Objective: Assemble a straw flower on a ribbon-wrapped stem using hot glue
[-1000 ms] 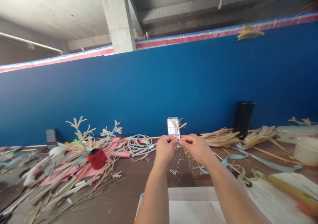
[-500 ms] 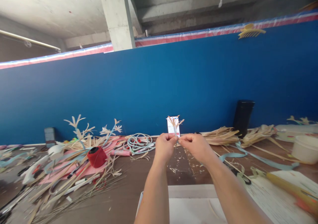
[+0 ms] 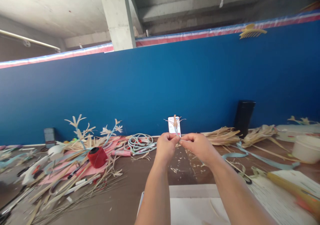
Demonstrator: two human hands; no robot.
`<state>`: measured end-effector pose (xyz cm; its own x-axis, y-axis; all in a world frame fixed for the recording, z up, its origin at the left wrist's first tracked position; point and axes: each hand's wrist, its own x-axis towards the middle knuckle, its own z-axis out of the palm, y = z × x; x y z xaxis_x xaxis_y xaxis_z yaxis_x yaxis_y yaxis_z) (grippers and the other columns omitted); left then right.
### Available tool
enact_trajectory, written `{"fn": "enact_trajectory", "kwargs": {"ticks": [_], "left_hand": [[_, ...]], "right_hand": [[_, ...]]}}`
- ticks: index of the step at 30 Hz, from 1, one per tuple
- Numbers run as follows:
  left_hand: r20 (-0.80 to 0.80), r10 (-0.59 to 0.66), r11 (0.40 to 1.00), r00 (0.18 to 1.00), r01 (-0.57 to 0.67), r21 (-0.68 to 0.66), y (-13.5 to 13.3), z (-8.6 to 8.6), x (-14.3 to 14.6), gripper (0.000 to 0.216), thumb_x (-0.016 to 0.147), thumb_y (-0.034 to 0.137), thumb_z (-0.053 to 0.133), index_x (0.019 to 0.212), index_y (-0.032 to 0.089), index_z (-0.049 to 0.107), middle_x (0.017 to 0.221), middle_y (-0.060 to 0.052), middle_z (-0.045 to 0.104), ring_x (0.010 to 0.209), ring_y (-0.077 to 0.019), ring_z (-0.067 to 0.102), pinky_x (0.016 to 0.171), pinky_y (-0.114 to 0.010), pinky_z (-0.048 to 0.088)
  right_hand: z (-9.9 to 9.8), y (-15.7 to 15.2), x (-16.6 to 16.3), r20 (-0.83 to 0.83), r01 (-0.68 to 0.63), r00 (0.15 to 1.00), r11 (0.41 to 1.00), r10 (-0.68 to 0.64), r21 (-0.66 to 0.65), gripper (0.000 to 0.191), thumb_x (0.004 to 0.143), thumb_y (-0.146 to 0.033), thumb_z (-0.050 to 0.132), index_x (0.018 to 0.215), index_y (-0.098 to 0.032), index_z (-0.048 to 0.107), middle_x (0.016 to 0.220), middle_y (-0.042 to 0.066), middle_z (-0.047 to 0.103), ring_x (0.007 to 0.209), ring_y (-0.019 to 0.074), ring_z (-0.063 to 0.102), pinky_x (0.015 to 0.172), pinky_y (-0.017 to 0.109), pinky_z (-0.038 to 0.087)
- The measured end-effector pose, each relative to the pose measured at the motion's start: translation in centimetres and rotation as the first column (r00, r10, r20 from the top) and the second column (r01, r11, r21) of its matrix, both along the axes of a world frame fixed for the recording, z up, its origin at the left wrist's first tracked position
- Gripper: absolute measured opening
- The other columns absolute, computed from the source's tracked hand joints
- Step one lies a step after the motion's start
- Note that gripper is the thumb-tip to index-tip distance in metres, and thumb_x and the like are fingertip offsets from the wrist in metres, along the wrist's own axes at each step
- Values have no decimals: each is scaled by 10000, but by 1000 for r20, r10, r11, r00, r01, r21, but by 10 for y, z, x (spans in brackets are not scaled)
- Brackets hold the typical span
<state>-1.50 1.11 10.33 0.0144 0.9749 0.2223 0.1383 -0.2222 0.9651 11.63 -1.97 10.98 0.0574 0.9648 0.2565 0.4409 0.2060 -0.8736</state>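
Between my two hands stands a small straw flower with thin tan petals and a pale blue wrapped stem. My left hand pinches the stem low down between thumb and forefinger. From the other side my right hand meets it, its thumb and fingertips pressed together at the stem's lower end. The flower is upright, and its lowest part is hidden by my fingertips. Just behind it a lit phone leans on the blue partition.
Finished straw flowers, a red thread spool and a coil of blue cord lie left. Dried husks, a black cylinder and a white tub stand right. A white tray sits in front.
The flower has turned in my fingers, so its petals now point differently, one upright and others spread sideways. Both hands have stayed in nearly the same place.
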Motion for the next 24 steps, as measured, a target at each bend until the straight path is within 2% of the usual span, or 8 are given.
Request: {"fn": "enact_trajectory", "kwargs": {"ticks": [9, 18, 22, 24], "left_hand": [[-68, 28, 995, 997, -22, 97, 2, -3, 0, 148, 623, 301, 649, 626, 158, 613, 624, -19, 577, 644, -147, 512, 630, -260, 362], [-173, 105, 976, 979, -68, 207, -4, 4, 3, 84, 653, 231, 619, 608, 161, 609, 755, -36, 570, 672, -135, 510, 648, -260, 366], [-121, 72, 985, 990, -51, 167, -4, 3, 2, 95, 640, 250, 642, 611, 163, 618, 744, -37, 587, 668, -136, 509, 644, -257, 359], [-52, -17, 996, 999, 22, 92, -3, 2, -2, 155, 626, 306, 670, 648, 157, 633, 694, -29, 589, 624, -125, 492, 616, -249, 351]], "right_hand": [[4, -3, -2, 82, 41, 996, 999, -40, -12, 321, 658, -435, 569, 706, -143, 694, 468, -13, 494, 442, 96, 365, 413, 217, 245], [10, -8, -8, 149, 44, 988, 999, -42, -11, 306, 691, -397, 511, 661, -154, 694, 421, -36, 388, 414, 83, 283, 407, 232, 189], [8, -7, -5, 103, 31, 994, 999, -30, -12, 291, 678, -392, 523, 603, -149, 664, 414, -43, 361, 423, 81, 274, 410, 233, 177], [8, -8, -2, 61, 12, 998, 1000, -10, -28, 297, 667, -412, 546, 608, -145, 663, 421, -44, 370, 431, 79, 272, 417, 231, 179]]}}
